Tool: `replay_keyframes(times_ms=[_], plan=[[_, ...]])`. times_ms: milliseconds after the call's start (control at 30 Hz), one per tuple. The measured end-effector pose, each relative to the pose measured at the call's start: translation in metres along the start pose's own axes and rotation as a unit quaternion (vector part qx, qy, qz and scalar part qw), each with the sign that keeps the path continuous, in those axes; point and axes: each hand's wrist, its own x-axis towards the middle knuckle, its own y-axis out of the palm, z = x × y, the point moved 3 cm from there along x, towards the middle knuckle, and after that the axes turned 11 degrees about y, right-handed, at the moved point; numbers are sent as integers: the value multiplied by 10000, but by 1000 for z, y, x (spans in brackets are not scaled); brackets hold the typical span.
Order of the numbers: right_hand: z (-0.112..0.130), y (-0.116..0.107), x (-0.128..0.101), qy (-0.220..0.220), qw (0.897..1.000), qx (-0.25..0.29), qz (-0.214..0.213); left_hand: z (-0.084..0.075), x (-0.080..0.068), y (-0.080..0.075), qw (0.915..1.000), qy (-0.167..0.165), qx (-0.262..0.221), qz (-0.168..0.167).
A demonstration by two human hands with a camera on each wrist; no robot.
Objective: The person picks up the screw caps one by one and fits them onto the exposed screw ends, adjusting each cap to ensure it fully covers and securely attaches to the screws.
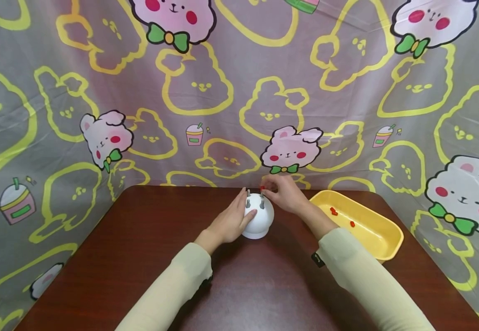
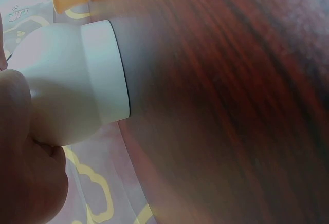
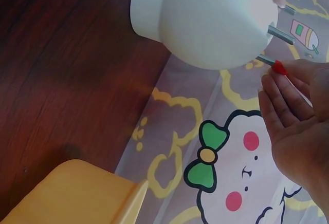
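A white rounded body [image 1: 261,221] with a collar-like base stands on the table, and several grey metal pins [image 3: 281,35] stick up from its top. My left hand [image 1: 232,219] holds its left side, thumb across the front and fingers along the side. At the far right pin, my right hand [image 1: 284,192] pinches a small red piece [image 3: 279,67] between thumb and fingertips. In the right wrist view the red piece meets the pin's tip; how far it sits over it cannot be told. Only the body's side and base show in the left wrist view, beside the left thumb [image 2: 15,95].
A yellow tray [image 1: 382,236] stands at the right of the dark wooden table [image 1: 148,262], with a few small red pieces [image 1: 333,211] inside. My right forearm passes over its near left side. A patterned cloth [image 1: 222,156] hangs behind and beside the table.
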Motion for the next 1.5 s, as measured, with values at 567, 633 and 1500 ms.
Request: replay_keyframes(times_ms=[567, 633, 1500], plan=[[-4, 7, -3, 246, 9989, -234, 321, -1, -1, -1, 10000, 18, 54, 29], [-4, 6, -3, 240, 9988, -244, 348, -1, -1, -1, 10000, -1, 71, 50], [-19, -35, -21, 280, 9943, -777, 677, 0, -1, 0, 9999, -61, 101, 68]])
